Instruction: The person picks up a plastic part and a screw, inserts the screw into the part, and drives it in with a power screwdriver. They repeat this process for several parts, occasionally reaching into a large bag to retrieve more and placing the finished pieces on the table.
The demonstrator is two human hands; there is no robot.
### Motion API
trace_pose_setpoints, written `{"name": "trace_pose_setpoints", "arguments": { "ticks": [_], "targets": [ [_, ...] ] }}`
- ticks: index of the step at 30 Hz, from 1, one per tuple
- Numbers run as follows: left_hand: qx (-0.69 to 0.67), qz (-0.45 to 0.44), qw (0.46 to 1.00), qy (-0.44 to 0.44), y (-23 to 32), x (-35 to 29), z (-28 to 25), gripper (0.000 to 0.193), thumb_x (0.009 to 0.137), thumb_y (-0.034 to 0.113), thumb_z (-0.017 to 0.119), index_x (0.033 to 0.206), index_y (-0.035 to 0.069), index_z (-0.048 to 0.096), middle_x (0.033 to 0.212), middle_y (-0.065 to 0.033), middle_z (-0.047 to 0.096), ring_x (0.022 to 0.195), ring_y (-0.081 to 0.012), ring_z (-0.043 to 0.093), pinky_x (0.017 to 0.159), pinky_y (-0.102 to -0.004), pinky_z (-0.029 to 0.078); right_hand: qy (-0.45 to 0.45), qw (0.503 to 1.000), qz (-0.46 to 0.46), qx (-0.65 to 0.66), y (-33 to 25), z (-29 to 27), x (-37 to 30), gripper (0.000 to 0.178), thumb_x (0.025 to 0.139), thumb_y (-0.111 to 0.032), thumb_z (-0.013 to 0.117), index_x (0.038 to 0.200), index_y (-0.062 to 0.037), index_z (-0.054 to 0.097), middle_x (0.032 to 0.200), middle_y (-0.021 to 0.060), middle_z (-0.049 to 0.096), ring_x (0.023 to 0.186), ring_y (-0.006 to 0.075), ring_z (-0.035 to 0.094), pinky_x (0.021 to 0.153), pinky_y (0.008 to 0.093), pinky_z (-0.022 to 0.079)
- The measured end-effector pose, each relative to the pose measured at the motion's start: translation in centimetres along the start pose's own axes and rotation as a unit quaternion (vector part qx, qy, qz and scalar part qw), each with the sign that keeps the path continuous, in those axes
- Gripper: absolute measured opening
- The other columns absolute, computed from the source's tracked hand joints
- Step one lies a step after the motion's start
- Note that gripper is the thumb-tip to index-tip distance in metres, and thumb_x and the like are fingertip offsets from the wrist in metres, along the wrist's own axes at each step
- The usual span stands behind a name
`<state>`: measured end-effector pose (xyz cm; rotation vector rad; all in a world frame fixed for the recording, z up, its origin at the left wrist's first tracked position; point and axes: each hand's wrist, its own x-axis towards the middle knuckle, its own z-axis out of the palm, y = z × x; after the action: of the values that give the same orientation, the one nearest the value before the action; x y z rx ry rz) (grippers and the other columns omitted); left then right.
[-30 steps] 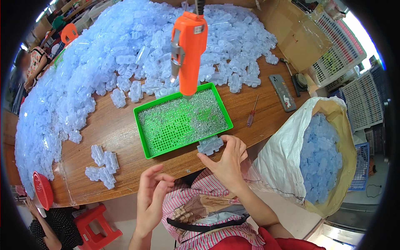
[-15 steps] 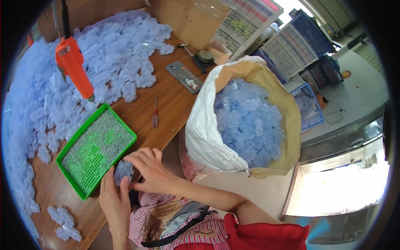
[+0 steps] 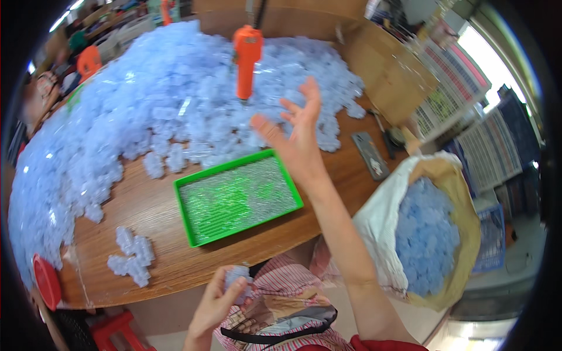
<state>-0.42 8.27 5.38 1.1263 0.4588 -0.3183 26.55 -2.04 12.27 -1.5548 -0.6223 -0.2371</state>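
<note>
My left hand [image 3: 215, 301] is closed round a small translucent bluish plastic part [image 3: 237, 283], held just off the table's near edge. My right hand [image 3: 297, 136] is raised with fingers spread and nothing in it, close to an orange electric screwdriver [image 3: 248, 63] that hangs tip down on a dark cord. Below that hand lies a green tray [image 3: 193, 241] with a perforated bottom, filled with many small silvery metal pieces. A big heap of similar bluish plastic parts [image 3: 158, 93] covers the back and left of the table.
A few plastic parts [image 3: 133, 256] sit apart at the near left, by a red bowl [image 3: 47, 282]. An open white sack [image 3: 380, 219] of bluish parts stands on the right. A phone [image 3: 370, 155] lies beyond it, near stacked crates [image 3: 451, 88]. A red stool [image 3: 120, 332] is below.
My right hand has left the plastic part and moved up toward the screwdriver, its fingers now spread. My left hand still holds the part. The whole view has swung to the left.
</note>
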Motion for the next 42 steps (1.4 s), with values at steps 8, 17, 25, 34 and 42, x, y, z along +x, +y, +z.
{"name": "trace_pose_setpoints", "arguments": {
  "ticks": [8,17,25,34,42],
  "targets": [
    [-0.097,-0.060,0.992,-0.043,-3.9,-0.8,0.8,0.029,0.098,0.023,0.044,0.120,0.005,0.041,0.099,-0.0053,0.055,0.083,-0.0111,0.057,0.067,-0.0238,0.047,-0.166,0.983,-0.029,0.079,4.6,4.2,8.8,0.068,0.083,-0.021,0.069,0.137,-0.0007,0.032,0.120,0.0146,0.052,0.110,0.0190,0.050,0.092,0.0307,0.041],
    [-0.177,0.001,0.983,-0.045,-5.6,1.3,1.1,0.032,0.098,0.027,0.045,0.117,0.001,0.041,0.098,-0.0063,0.054,0.088,-0.0127,0.058,0.078,-0.0260,0.052,-0.259,0.949,0.052,0.171,2.1,5.3,2.9,0.050,0.081,-0.020,0.072,0.123,-0.0030,0.051,0.106,0.0061,0.061,0.094,0.0126,0.057,0.088,0.0300,0.044],
    [-0.164,0.042,0.986,-0.010,-6.7,2.5,1.6,0.031,0.098,0.029,0.044,0.117,0.003,0.045,0.097,-0.0051,0.057,0.078,-0.0098,0.056,0.066,-0.0233,0.048,-0.305,0.924,0.092,0.213,-1.0,4.2,-2.2,0.032,0.083,-0.022,0.058,0.108,-0.0016,0.055,0.082,0.0038,0.050,0.073,0.0134,0.048,0.077,0.0354,0.042],
    [-0.164,0.041,0.985,0.028,-6.8,2.7,2.1,0.031,0.098,0.030,0.044,0.113,0.003,0.041,0.087,-0.0018,0.051,0.074,-0.0071,0.049,0.058,-0.0214,0.043,-0.261,0.899,0.129,0.328,-3.4,2.4,-12.5,0.056,0.088,-0.054,0.053,0.108,-0.0024,0.045,0.063,0.0034,0.048,0.059,0.0147,0.048,0.050,0.0275,0.047],
    [-0.158,0.057,0.985,0.049,-6.7,2.5,2.7,0.019,0.100,0.022,0.040,0.108,0.005,0.043,0.084,-0.0009,0.051,0.071,-0.0062,0.048,0.059,-0.0205,0.041,-0.253,0.927,0.137,0.243,-3.5,2.4,-14.7,0.056,0.086,-0.056,0.053,0.103,-0.0035,0.046,0.063,0.0053,0.049,0.058,0.0160,0.048,0.049,0.0286,0.047]
  ]
}}
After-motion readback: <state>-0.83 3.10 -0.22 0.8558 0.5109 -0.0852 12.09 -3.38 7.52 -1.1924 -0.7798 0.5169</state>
